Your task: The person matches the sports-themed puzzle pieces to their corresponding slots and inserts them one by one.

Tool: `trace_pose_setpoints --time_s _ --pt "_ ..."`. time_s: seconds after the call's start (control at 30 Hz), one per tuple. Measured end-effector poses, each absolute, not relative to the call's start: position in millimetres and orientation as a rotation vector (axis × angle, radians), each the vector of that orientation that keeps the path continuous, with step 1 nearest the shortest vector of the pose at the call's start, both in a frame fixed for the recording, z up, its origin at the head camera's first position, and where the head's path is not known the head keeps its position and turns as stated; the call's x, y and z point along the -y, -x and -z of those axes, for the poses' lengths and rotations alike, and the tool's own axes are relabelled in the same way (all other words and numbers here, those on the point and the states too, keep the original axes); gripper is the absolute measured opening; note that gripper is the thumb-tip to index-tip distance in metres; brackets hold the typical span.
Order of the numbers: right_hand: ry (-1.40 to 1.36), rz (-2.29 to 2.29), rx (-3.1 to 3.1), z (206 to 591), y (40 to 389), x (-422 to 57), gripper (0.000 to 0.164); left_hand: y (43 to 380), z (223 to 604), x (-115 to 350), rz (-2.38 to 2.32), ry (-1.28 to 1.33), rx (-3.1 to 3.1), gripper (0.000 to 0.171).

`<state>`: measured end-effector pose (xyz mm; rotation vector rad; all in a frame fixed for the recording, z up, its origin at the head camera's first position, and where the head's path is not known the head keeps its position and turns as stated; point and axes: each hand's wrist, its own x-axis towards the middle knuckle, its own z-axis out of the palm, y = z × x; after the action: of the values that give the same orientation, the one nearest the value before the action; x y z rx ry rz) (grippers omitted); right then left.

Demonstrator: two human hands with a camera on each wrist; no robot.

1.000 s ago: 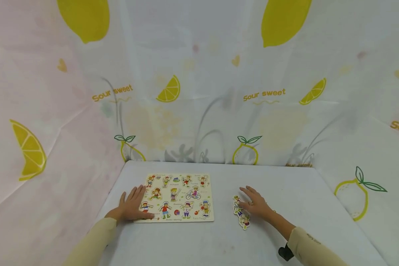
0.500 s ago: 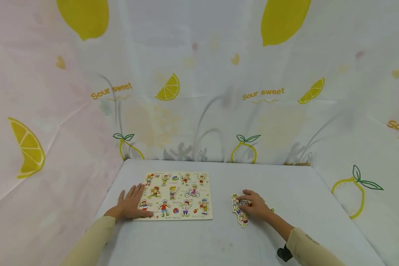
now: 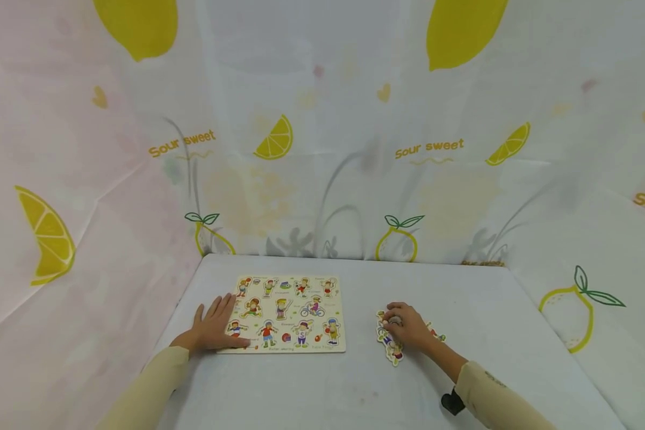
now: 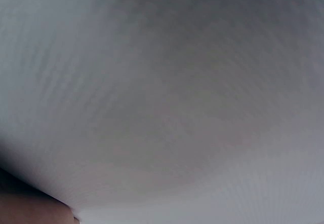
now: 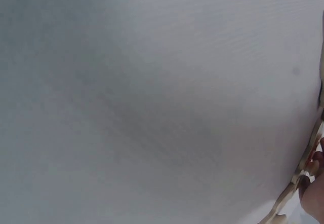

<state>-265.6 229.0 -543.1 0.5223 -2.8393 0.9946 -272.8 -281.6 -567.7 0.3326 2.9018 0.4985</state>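
In the head view my left hand (image 3: 214, 324) lies spread over the left edge of a flat puzzle board (image 3: 312, 345), with its thumb along the near corner. The board is cream, printed with small sports figures such as a cyclist. My right hand (image 3: 408, 327) is at a small pile of figure-shaped puzzle pieces (image 3: 393, 352) to the right of the board. Its thumb and fingers close on a piece (image 3: 395, 321) at the top of the pile, mostly covered by the fingers. In the right wrist view the right hand (image 5: 315, 193) shows only at the right edge.
More pieces (image 3: 436, 334) lie just behind the right hand. Both hands are over a white-covered table (image 3: 301, 394). A lemon-printed cloth (image 3: 322, 191) rises behind and beside it. A black heart-shaped thing (image 3: 452, 402) is at the right sleeve.
My right hand has gone from fingers spread over the pile to thumb and fingers drawn together on a piece. My left hand stays on the board.
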Motion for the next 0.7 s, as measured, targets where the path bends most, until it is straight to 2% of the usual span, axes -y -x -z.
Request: trace_pose_setpoints --time_s 0.33,0.7 --pt "-0.534 -0.936 2.855 547 269 -228 0.011 273 571 281 -0.503 -0.333 -2.898 0.14" --pt "-0.391 -0.978 2.824 540 281 -215 0.011 275 572 281 -0.466 -0.331 -2.904 0.141"
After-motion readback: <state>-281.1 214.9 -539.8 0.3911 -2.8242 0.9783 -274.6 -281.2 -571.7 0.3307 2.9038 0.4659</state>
